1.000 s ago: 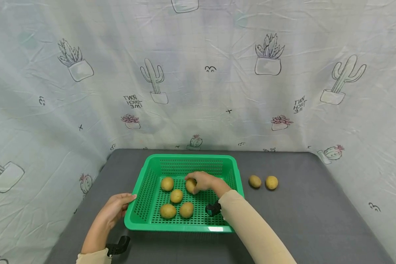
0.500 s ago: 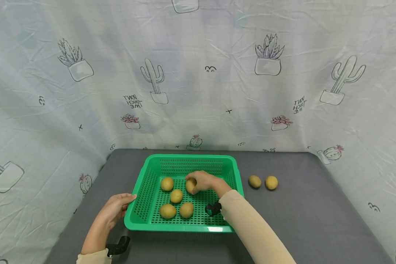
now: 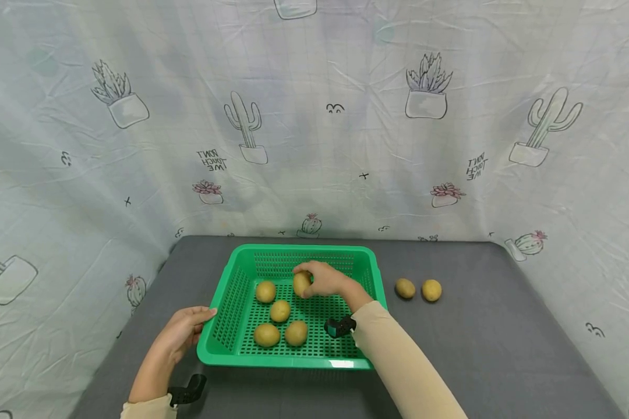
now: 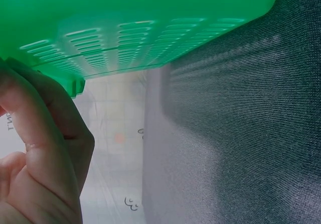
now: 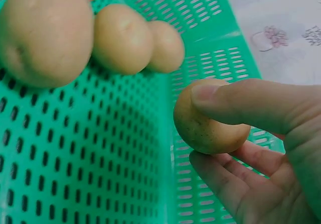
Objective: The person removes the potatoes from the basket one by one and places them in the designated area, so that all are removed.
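Note:
Between thumb and fingers, my right hand (image 3: pixel 326 280) grips a yellow-brown potato (image 5: pixel 208 123) over the floor of the green plastic basket (image 3: pixel 293 362). In the right wrist view the thumb presses one side of it and the fingers curl under the other. My left hand (image 3: pixel 180 331) holds the basket's left rim, thumb on top and fingers beneath; the left wrist view shows those fingers (image 4: pixel 50 133) bent against the green edge. Several more potatoes lie inside the basket, among them a front-left potato (image 3: pixel 267 335) and a middle potato (image 3: pixel 280 311).
To the right of the basket, two potatoes lie side by side on the grey cloth: a darker potato (image 3: pixel 405 288) and a yellower potato (image 3: pixel 431 290). Behind the table (image 3: pixel 482 349) hangs a white curtain (image 3: pixel 314 145) printed with potted cacti.
My right hand has risen a little toward the back of the basket, lifting the potato with it. The left hand, the basket and the other potatoes have stayed in place.

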### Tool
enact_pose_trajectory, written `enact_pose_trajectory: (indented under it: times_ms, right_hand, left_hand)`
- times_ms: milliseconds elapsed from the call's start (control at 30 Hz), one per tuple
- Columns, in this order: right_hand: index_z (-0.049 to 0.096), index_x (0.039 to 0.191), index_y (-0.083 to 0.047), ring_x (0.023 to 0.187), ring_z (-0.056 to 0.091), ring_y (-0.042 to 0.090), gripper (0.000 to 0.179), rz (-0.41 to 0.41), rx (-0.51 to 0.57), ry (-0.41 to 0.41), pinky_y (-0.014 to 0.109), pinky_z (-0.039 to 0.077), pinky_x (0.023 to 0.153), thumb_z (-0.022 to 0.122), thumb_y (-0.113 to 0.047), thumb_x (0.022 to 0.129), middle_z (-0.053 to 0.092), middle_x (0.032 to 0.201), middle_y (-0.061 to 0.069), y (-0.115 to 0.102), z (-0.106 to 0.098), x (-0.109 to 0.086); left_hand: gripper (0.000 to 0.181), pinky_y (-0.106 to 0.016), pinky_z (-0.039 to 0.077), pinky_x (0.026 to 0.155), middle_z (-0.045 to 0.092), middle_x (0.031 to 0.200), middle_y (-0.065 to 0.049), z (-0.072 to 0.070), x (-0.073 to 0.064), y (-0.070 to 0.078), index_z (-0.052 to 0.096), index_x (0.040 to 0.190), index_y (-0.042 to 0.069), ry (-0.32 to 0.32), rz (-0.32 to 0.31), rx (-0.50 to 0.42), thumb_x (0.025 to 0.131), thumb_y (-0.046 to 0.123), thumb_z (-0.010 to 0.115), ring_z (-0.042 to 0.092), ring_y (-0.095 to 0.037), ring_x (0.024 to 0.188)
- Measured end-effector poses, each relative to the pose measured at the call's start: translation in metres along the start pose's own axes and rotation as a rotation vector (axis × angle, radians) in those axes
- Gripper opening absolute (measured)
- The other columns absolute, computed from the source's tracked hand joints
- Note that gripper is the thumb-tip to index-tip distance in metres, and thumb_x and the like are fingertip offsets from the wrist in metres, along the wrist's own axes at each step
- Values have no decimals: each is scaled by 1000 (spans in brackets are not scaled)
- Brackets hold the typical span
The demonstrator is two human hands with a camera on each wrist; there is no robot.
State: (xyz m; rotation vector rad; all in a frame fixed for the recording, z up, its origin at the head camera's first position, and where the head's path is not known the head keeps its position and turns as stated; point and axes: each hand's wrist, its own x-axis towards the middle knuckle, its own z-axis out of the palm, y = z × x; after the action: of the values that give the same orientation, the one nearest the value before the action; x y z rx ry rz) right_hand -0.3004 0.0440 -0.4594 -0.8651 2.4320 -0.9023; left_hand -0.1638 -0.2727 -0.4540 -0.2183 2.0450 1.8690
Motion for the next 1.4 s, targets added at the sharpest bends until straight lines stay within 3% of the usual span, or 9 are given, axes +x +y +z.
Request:
enact_pose_trajectory:
  times_ms: [167, 367, 567, 900, 1100, 1267, 1400]
  right_hand:
    - [49, 138, -12, 106, 53, 24, 62, -49, 64, 26, 36, 49, 79, 73, -12, 81, 45, 134, 11, -2, -2, 0]
    - [49, 136, -8, 108, 51, 24, 61, -112, 205, 69, 33, 50, 84, 73, -8, 81, 44, 132, 11, -4, -6, -3]
    - [47, 137, -5, 115, 47, 27, 61, -189, 331, 118, 41, 46, 92, 73, -8, 82, 44, 135, 11, -7, -15, -7]
    - [44, 139, -5, 120, 43, 31, 63, -241, 380, 177, 49, 43, 96, 73, -9, 83, 42, 137, 13, -6, -19, -8]
    - [44, 139, -8, 120, 46, 30, 62, -256, 411, 226, 47, 44, 96, 72, -11, 84, 41, 138, 12, -8, -21, -11]
    - [46, 138, -8, 114, 51, 30, 59, -318, 498, 262, 42, 49, 90, 71, -7, 84, 42, 138, 14, -9, -25, -13]
    - [45, 138, -6, 117, 50, 31, 59, -332, 523, 302, 44, 46, 96, 70, -3, 84, 40, 139, 17, -13, -29, -17]
  left_hand:
    - [31, -27, 52, 65, 65, 81, 3, -1, -2, 2, 57, 109, -2, 23, -24, 14, 98, 27, 54, 61, -7, 67]
    - [33, -26, 53, 66, 66, 82, 2, -1, -1, 1, 57, 110, -4, -1, -12, 10, 98, 26, 53, 62, -7, 68]
    - [31, -26, 52, 64, 65, 79, 3, -1, 1, 3, 57, 109, -3, -11, -10, -3, 99, 25, 52, 60, -6, 65]
    - [32, -26, 54, 66, 67, 83, 2, -3, 2, 2, 57, 111, -4, -13, -14, -13, 98, 24, 52, 64, -8, 70]
    - [31, -26, 53, 66, 66, 82, 3, -2, 0, 2, 57, 108, -3, 2, -14, 2, 98, 26, 53, 62, -6, 68]
    - [32, -26, 53, 66, 65, 81, 3, -2, 0, 3, 56, 110, -4, -7, -10, 9, 98, 26, 52, 61, -6, 67]
    - [34, -27, 53, 67, 66, 82, 3, -3, 1, 2, 56, 111, -5, -4, -25, 4, 98, 27, 53, 62, -7, 69]
